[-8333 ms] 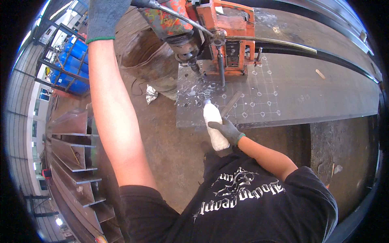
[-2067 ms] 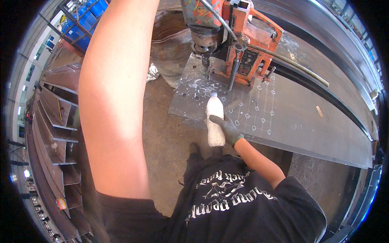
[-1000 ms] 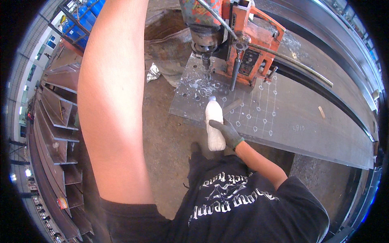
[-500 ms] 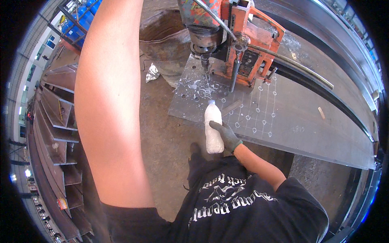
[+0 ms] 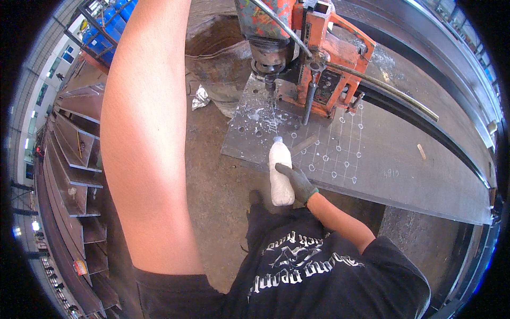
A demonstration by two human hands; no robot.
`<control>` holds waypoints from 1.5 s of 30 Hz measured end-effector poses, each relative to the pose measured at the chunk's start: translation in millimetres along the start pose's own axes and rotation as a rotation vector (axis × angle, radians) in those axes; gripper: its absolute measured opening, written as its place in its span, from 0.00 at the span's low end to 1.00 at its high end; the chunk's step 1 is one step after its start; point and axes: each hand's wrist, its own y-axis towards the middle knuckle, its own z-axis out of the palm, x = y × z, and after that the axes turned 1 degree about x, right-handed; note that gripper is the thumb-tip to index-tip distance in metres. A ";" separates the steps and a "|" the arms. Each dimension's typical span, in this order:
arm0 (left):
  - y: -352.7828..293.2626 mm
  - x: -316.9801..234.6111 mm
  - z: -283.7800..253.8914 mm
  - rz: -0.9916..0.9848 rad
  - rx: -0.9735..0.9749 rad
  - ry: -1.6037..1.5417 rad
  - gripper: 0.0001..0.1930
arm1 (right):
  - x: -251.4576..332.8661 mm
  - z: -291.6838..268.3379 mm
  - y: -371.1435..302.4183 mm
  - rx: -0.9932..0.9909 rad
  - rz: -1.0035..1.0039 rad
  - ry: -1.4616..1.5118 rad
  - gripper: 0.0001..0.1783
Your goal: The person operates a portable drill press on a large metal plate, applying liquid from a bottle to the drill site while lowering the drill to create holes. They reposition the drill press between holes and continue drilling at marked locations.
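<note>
My right hand (image 5: pixel 299 184), in a dark glove with a green cuff, wraps round a plastic bottle (image 5: pixel 280 165) of whitish liquid. The bottle is tilted, its cap pointing at the drill. A thin white stream (image 5: pixel 274 114) runs from the cap toward the drill bit (image 5: pixel 270 84). That bit sits low over a steel plate (image 5: pixel 425 178) splashed with white fluid. An orange drill stand (image 5: pixel 340 64) bears the drill's worn, paint-flecked body (image 5: pixel 264 18). My bare left arm (image 5: pixel 146 133) reaches up past the top edge, so the left hand is out of sight.
Chalk lines and circles mark the plate, which has several drilled holes. A flat metal strip (image 5: pixel 304 144) lies on it. Behind stands a rusty drum (image 5: pixel 218 64); crumpled foil (image 5: pixel 201 98) is on the floor. Steel beams (image 5: pixel 74 186) are stacked at left. A long rod (image 5: pixel 388 87) sticks out rightward.
The whole view has shifted slightly, with the drill and plate sitting a little lower. My right hand still grips the bottle, and the stream continues toward the bit.
</note>
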 end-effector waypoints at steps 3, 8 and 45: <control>-6.2 -4.5 -4.0 0.055 0.000 0.028 0.36 | -4.0 -2.4 1.7 -0.015 -0.007 0.015 0.33; -5.2 -5.5 -7.6 -0.082 0.116 -0.151 0.31 | -3.6 -0.6 3.3 -0.015 -0.004 0.046 0.34; -8.4 4.1 -1.5 -0.032 0.110 -0.248 0.33 | -7.2 -1.2 1.5 -0.028 -0.070 0.012 0.36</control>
